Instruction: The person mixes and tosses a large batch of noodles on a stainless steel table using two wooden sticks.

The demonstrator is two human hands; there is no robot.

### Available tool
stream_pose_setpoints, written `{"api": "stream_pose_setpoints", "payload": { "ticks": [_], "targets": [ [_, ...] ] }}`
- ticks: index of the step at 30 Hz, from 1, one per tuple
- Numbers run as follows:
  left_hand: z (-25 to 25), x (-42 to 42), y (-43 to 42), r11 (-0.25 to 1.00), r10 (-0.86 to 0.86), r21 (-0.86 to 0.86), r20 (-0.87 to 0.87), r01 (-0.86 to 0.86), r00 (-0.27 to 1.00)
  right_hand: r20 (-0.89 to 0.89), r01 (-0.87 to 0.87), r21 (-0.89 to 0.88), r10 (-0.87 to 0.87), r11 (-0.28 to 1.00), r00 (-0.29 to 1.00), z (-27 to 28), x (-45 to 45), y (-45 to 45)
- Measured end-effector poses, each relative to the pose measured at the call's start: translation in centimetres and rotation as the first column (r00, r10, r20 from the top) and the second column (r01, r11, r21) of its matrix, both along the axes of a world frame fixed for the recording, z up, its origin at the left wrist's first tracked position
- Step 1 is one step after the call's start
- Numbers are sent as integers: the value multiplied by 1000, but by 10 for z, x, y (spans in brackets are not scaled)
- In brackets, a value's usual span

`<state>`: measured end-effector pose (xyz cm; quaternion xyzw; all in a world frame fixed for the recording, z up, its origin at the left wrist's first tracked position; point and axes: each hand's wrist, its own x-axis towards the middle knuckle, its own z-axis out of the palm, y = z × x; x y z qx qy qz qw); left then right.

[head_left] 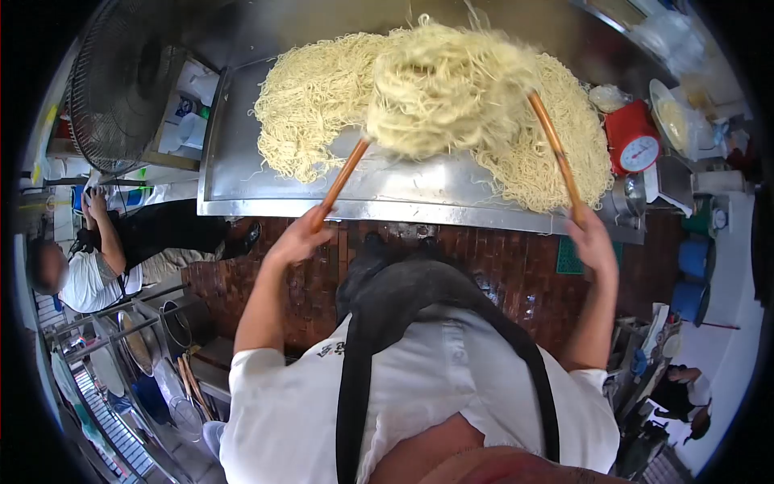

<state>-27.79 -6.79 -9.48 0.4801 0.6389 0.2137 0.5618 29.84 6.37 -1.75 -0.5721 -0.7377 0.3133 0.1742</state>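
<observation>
My left hand (305,234) is closed around the lower end of a long wooden stick (343,181), which slants up and to the right. In my right hand (592,239) is a second wooden stick (556,149), slanting up and to the left. The upper ends of both sticks go into a big clump of pale noodles (447,89), blurred by motion and apparently raised above the table, so the tips are hidden. More noodles (310,105) lie spread to the left and right on the steel table (363,189).
A large fan (121,81) stands at the left, near a person (101,266) in a white shirt. Right of the table is a red dial scale (633,137). Racks (121,323) with pans line the lower left. Another person (681,395) shows at lower right. The tiled floor (306,282) looks wet.
</observation>
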Motion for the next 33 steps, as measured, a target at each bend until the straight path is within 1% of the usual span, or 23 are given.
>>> {"api": "stream_pose_setpoints", "payload": {
  "ticks": [1,3,4,5,6,8,9,10,11,12,13,15,16,17,20,21,24,25,26,28,31,32,33],
  "targets": [
    [-10,-31,-21,992,-37,-127,-66,28,997,141,5,-156,18,988,990,8,39,1],
    [42,-42,-40,954,12,-298,-94,-39,995,359,93,-222,-8,971,933,67,56,-18],
    [68,-47,-49,923,34,-378,-114,-75,993,521,125,-238,18,963,854,100,47,-28],
    [63,-57,-60,942,-41,-334,-190,-26,981,581,153,-201,-8,968,814,116,39,-37],
    [51,-68,-69,957,-115,-287,-266,35,957,624,200,-309,40,930,780,136,22,-34],
    [-4,-66,-80,971,-87,-237,-276,20,957,553,92,-378,145,921,820,140,-6,-27],
    [-19,-62,-79,978,-74,-206,-285,15,956,457,0,-406,203,914,866,121,-16,-20],
    [-6,-40,-59,958,-114,-287,-304,24,946,356,-92,-424,259,901,898,84,-27,-15],
    [-21,-32,-47,967,-103,-254,-284,29,953,318,-196,-425,348,884,882,28,-35,-6],
    [-36,-24,-36,975,-93,-221,-264,34,960,340,-185,-521,401,833,851,-20,-68,7],
    [-54,-18,-25,995,-69,-93,-281,44,957,282,-215,-382,335,899,899,-83,-98,7],
    [-122,-13,13,998,-10,-65,-236,-6,972,136,-155,-335,211,929,968,-158,-185,20],
    [-125,-9,44,1000,16,-13,-239,-20,971,2,-95,-343,102,935,995,-150,-230,26],
    [-120,-9,64,999,33,37,-244,-25,969,-44,-65,-365,53,929,998,-140,-259,32],
    [-84,-52,66,969,81,244,-189,-33,979,-126,-64,-180,42,982,991,-80,-268,19],
    [-58,-58,60,998,41,62,-259,-26,965,-157,-121,-67,110,990,982,-72,-258,11],
    [-166,-74,25,989,-51,121,-240,82,969,-91,-82,-179,66,981,994,-137,-252,-14],
    [-164,-61,28,972,-118,171,-249,163,961,-8,-59,-276,59,959,998,-150,-267,-21],
    [-152,-47,40,954,-131,241,-207,180,970,-76,-110,-115,101,987,992,-179,-280,-30],
    [-90,-29,63,985,-135,-111,-36,130,990,-30,-41,-438,30,898,999,-105,-320,-17],
    [-36,-53,36,981,143,-168,310,-94,940,-118,-88,-292,56,952,991,-19,-320,-2],
    [-27,-61,26,983,178,-102,298,-154,938,-111,-140,-166,122,976,986,-2,-314,3],
    [-24,-69,19,974,224,-119,361,-194,905,-104,-93,-197,73,976,992,12,-309,8]
  ]
}}
